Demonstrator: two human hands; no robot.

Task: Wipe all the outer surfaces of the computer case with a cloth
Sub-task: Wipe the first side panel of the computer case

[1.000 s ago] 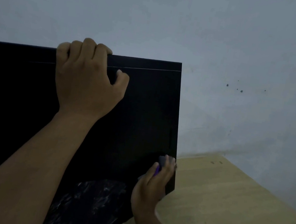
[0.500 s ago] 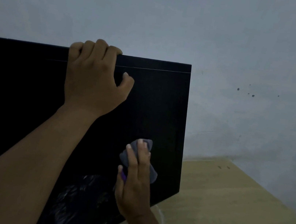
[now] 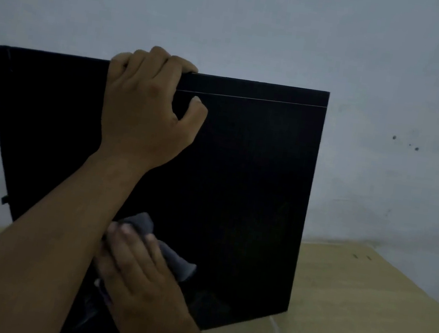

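Here, a black case [image 3: 252,185] stands on a pale wooden table [image 3: 361,316], its back toward the table's far edge, where a grey wall [image 3: 262,24] rises. Its broad side panel faces the camera, and its lower right corner rests on the bare wood, well in from the table's right edge. A small tab [image 3: 4,199] sticks out low on the case's left edge.

The left hand [image 3: 147,107] grips the case's top edge left of centre. Its fingers hook over the top and its thumb lies against the side panel.

Lower down, just right of the left forearm, the right hand [image 3: 139,277] lies with its fingers flat over a grey cloth [image 3: 170,258], pressing it against the panel's lower part. The thumb is hidden behind the forearm. The cloth sticks out above and to the right of the fingers.

A few dark specks [image 3: 416,148] mark the wall right of the case.
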